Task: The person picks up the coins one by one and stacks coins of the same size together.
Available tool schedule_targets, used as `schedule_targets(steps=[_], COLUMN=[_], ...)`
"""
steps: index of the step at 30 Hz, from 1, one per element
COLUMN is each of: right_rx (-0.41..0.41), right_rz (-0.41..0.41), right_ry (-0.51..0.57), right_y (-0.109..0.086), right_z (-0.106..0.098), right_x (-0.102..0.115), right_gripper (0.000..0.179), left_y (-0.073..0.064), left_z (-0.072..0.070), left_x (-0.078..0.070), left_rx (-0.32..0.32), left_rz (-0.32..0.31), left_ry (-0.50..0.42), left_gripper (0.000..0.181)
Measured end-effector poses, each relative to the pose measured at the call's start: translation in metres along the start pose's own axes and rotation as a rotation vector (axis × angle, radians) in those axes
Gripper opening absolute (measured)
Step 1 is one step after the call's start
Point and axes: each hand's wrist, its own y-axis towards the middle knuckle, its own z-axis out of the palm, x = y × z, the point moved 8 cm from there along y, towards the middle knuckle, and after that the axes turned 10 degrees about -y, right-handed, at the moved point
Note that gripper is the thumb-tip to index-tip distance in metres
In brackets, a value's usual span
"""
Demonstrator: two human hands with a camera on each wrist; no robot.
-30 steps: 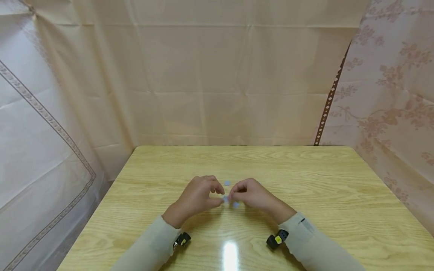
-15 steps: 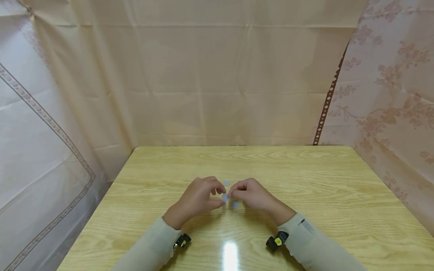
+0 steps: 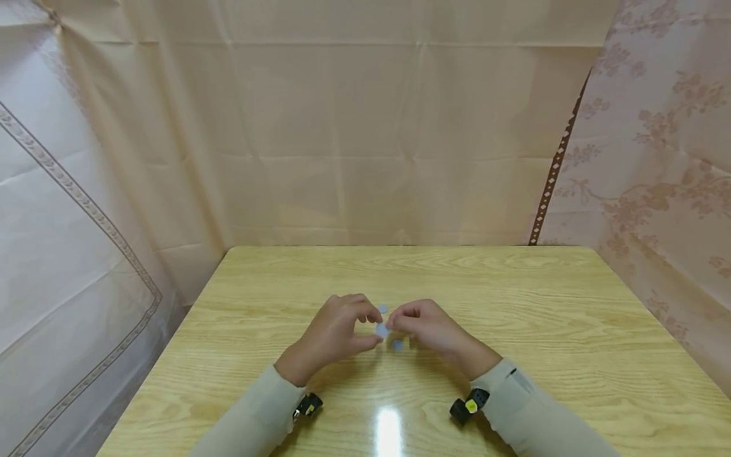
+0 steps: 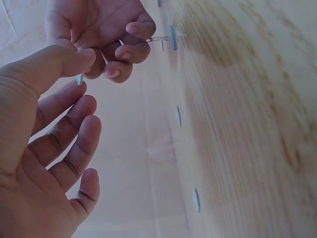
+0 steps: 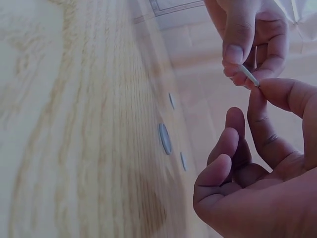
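Observation:
A small, flat, pale grey disc, coin-shaped, is held over the table between both hands. My left hand pinches it between thumb and index finger, its other fingers loosely bent. On the opposite side, my right hand has thumb and index finger at the edge of the same disc, with its remaining fingers curled below. A second disc lies on the table beyond the fingertips. Another disc rests nearer, under the right hand. In the left wrist view several discs lie flat on the wood.
The light wooden table reaches back to a beige curtain. Patterned cloth hangs at the right, and white cloth at the left. A bright reflection shows on the tabletop near the front.
The held disc and both hands' fingertips have shifted slightly up in the head view, and the disc's face shows more fully. The discs on the table stay put.

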Motion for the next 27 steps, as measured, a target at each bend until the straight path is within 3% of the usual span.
schedule_targets(steps=[7,11,19,27], right_rx=[0.015,0.013,0.015,0.01], right_rz=[-0.065,-0.098,-0.145,-0.163], right_ry=[-0.024,-0.07,-0.145,-0.221], right_y=[0.0,-0.001,-0.004,-0.005], right_z=[0.003,0.003,0.004,0.005], right_x=[0.004,0.007,0.01,0.011], right_gripper=[0.016,0.021,0.024,0.02], left_y=[-0.002,-0.002,-0.003,-0.003], left_z=[0.002,0.003,0.008,0.01], left_x=[0.003,0.005,0.009,0.009], left_rx=[0.022,0.04,0.113,0.13], left_rz=[-0.029,-0.048,-0.135,-0.142], left_ry=[-0.003,0.008,0.012,0.016], left_gripper=[0.02,0.019,0.017,0.016])
